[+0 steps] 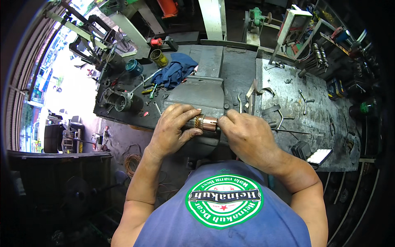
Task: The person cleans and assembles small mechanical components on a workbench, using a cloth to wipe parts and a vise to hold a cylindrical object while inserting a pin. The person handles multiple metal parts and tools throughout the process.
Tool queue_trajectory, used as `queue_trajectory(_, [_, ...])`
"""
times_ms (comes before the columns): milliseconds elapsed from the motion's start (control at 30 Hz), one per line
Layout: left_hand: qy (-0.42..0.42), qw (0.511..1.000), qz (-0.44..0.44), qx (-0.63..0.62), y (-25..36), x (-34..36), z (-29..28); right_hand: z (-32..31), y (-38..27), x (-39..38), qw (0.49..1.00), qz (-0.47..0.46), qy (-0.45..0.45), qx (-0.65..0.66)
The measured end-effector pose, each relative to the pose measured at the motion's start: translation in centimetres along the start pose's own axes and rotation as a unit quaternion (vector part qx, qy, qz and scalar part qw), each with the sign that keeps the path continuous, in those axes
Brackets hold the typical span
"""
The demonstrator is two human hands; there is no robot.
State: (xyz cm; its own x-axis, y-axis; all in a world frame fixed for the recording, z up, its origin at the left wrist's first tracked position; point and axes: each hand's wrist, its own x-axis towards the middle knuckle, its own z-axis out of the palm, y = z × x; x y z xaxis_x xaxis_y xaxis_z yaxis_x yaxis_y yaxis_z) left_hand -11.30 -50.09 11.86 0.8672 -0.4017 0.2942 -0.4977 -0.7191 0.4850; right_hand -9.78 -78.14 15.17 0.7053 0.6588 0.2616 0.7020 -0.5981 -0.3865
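An armature (209, 123) lies crosswise between the two hands: a cylinder with a smooth, shiny copper band marked by fine lengthwise slots, and at its 9 o'clock side a coarser ring of twisted copper wire running into a dark core.

The left grip (175, 127) is clamped on the armature's 9 o'clock end, fingers over the core and wire, thumb beneath, so the copper band stands out beyond it toward 3 o'clock. The right grip (249, 140) is curled at the band's 3 o'clock end; its fingertips hide the tip, and I can't tell whether they clamp it.

Under the armature sits a vise (201, 95), broad, rounded grey metal; whether the two touch is unclear. At 11 o'clock lie a crumpled blue rag (175, 73), a stained yellow can (159, 59) and a blue can (134, 67); at 10, a hollow metal cylinder (123, 103).

From 1 to 4 o'clock spreads the bench's (317, 113) scuffed, pale metal top, with a T-shaped wrench (305, 101) at 2 and a thin rod (293, 131) at 3. A lit screen (319, 156) rests at 4.
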Motion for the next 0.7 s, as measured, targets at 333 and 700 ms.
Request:
queue_trajectory(333, [0.016,1.0,0.023,0.007,-0.7,0.5,0.2,1.8,0.0,1.6,0.999,-0.017,0.0,0.031])
queue_trajectory(700, [0.02,1.0,0.022,-0.009,-1.3,0.2,0.5,1.2,-0.2,2.0,0.999,-0.045,0.006,0.025])
